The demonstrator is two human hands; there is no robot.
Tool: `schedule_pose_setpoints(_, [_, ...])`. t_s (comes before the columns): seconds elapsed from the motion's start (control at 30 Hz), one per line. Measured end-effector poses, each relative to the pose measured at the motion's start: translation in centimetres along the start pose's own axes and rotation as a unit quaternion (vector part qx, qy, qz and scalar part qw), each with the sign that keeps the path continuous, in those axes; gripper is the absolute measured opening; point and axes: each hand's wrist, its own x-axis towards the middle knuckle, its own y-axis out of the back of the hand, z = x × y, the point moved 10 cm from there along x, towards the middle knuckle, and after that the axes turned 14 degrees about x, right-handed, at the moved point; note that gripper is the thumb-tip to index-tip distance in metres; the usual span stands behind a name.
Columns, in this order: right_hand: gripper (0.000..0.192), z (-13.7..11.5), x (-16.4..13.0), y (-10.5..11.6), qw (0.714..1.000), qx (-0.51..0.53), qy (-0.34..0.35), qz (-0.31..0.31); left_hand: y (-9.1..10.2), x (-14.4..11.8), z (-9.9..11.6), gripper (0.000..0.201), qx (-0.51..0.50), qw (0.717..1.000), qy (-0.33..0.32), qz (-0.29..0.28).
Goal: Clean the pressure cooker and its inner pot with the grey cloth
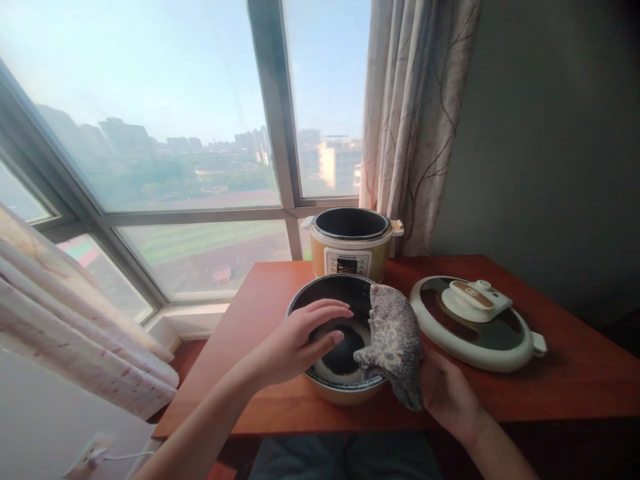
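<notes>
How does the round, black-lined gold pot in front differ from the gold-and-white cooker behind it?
The pot's visible wall is plain; the cooker has a front control panel.
White side handles flank the cooker; none shows on the partly hidden pot.
The left hand and speckled grey cloth partly block the view into the pot; neither blocks the cooker's opening.
Both are round, open-topped, dark inside.

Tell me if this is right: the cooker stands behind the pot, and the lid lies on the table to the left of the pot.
Not quite: the head view shows the lid lying on the table to the right of the pot. The cooker does stand behind the pot.
</notes>
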Motion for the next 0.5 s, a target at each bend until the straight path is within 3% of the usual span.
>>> schedule_pose_setpoints(0.1, [0.029,-2.0,-0.3,0.3,0.996,0.04,0.024,0.075,-1.6,2.3,0.6,0.038,-0.116,0.992,0.028,-0.033])
schedule_pose_setpoints(0.2, [0.038,-5.4,-0.8,-1.1,0.992,0.023,0.072,0.106,-4.4,4.1,0.4,0.041,-0.257,0.96,0.083,-0.078])
schedule_pose_setpoints(0.37, [0.043,-10.7,-0.5,-7.4,0.981,-0.101,0.16,0.039,-8.9,5.8,-0.8,0.047,-0.409,0.879,0.205,-0.133])
schedule_pose_setpoints(0.5, [0.039,-12.0,0.7,-11.2,0.947,-0.215,0.239,0.012,-10.0,6.2,-2.6,0.056,-0.484,0.82,0.279,-0.125])
